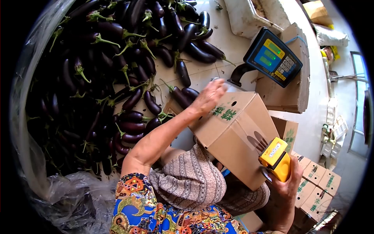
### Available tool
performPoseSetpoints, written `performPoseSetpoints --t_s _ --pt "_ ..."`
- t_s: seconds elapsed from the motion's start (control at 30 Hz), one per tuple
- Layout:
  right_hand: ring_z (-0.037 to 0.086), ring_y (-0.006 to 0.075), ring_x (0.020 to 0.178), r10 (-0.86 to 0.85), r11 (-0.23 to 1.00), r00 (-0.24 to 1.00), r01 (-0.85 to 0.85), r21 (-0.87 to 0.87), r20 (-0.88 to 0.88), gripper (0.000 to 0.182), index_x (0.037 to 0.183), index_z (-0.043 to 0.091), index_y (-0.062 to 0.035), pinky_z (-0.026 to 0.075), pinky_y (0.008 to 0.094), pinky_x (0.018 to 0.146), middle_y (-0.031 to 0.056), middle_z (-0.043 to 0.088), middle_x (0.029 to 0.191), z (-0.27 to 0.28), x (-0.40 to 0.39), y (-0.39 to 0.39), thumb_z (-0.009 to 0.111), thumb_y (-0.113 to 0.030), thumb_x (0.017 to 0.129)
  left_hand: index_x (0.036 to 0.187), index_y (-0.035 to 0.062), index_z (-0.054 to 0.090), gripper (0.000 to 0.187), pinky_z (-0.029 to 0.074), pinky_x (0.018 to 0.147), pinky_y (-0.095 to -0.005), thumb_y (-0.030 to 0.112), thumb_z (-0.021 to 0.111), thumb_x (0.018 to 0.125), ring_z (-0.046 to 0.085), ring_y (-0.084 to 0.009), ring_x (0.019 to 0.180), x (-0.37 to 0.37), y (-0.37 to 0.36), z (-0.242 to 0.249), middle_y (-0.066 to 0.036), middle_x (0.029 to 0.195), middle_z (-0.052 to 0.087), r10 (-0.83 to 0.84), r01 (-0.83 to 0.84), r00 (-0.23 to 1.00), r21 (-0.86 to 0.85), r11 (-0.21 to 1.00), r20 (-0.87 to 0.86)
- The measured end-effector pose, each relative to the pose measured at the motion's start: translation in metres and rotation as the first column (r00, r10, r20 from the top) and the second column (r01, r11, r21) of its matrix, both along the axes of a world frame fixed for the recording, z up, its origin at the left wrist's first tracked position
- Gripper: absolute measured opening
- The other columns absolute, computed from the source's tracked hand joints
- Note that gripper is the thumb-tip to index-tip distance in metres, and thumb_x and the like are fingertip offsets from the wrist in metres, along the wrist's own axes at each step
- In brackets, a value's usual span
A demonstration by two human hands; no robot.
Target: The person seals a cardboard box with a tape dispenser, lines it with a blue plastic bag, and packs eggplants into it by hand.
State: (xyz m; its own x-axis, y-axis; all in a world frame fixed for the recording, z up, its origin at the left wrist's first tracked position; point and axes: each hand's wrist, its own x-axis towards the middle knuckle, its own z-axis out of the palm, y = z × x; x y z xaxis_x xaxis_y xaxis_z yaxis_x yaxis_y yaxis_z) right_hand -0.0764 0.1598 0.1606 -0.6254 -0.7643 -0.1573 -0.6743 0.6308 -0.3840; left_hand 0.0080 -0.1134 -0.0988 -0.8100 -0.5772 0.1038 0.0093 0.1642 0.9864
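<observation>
A closed cardboard box (224, 142) with green print and a round hole stands tilted by my knees. My right hand (290, 173) is wrapped round a yellow tape dispenser (277, 156), held against the near end of the box's side. Beneath the dispenser, dark leaf-like marks are printed on the cardboard. My left hand (211, 96), slightly blurred, is at the far upper edge of the box with its fingers loosely bent. Just beyond it is a digital scale display (273, 56) with green digits, on a black post.
A large heap of eggplants (128, 50) covers the floor at left, edged by clear plastic sheeting (78, 199). Flattened cardboard (286, 91) leans behind the scale display. More printed boxes (315, 191) are stacked at lower right. A white foam bin (249, 19) stands at the back.
</observation>
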Motion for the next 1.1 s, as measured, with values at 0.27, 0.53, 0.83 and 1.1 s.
performPoseSetpoints --t_s 0.27,0.53,0.83,1.1 --pt "0.067 0.0264 0.069 0.023 0.999 1.000 -0.024 -0.031 -0.020 0.054 0.109 0.054 -0.0035 0.054 0.0337 0.067 0.0151 0.065 0.082 0.003 0.000 -0.004 0.081 -0.025 0.066 0.131 -0.0048 0.050 0.055 0.038 0.106 -0.0365 0.041 0.041 0.102 0.050 -0.0377 0.125 -0.013 0.021 -0.089 -0.022 0.131 0.055 -0.101 0.136 0.980 -0.206 0.969 0.173" --pt "0.067 0.0376 0.074 0.118 0.991 0.992 -0.121 -0.052 -0.050 0.051 0.105 0.054 -0.0032 0.054 0.0406 0.067 0.0187 0.064 0.086 0.008 -0.003 0.001 0.080 -0.023 0.067 0.136 -0.0018 0.047 0.059 0.033 0.111 -0.0421 0.046 0.046 0.101 0.045 -0.0363 0.131 -0.020 0.023 0.149 -0.022 0.138 0.051 -0.132 0.129 0.991 -0.128 0.983 -0.018" --pt "0.065 0.0395 0.079 0.235 0.972 0.970 -0.233 0.030 -0.056 0.051 0.106 0.050 -0.0024 0.055 0.0439 0.069 0.0218 0.062 0.087 0.025 -0.006 0.014 0.077 -0.023 0.068 0.135 0.0075 0.051 0.049 0.047 0.098 -0.0421 0.039 0.051 0.097 0.052 -0.0339 0.121 -0.027 0.053 0.148 -0.017 0.140 0.048 0.061 0.266 0.937 -0.815 0.515 0.345" --pt "0.066 0.0384 0.083 0.088 0.996 0.993 -0.087 0.010 -0.076 0.053 0.111 0.052 -0.0025 0.056 0.0429 0.073 0.0199 0.062 0.090 0.021 -0.014 0.126 0.079 -0.020 0.069 0.134 0.0120 0.052 0.046 0.049 0.095 -0.0426 0.039 0.048 0.097 0.058 -0.0337 0.114 -0.028 0.060 0.156 -0.011 0.139 0.050 0.105 0.323 0.901 -0.812 0.487 0.422"
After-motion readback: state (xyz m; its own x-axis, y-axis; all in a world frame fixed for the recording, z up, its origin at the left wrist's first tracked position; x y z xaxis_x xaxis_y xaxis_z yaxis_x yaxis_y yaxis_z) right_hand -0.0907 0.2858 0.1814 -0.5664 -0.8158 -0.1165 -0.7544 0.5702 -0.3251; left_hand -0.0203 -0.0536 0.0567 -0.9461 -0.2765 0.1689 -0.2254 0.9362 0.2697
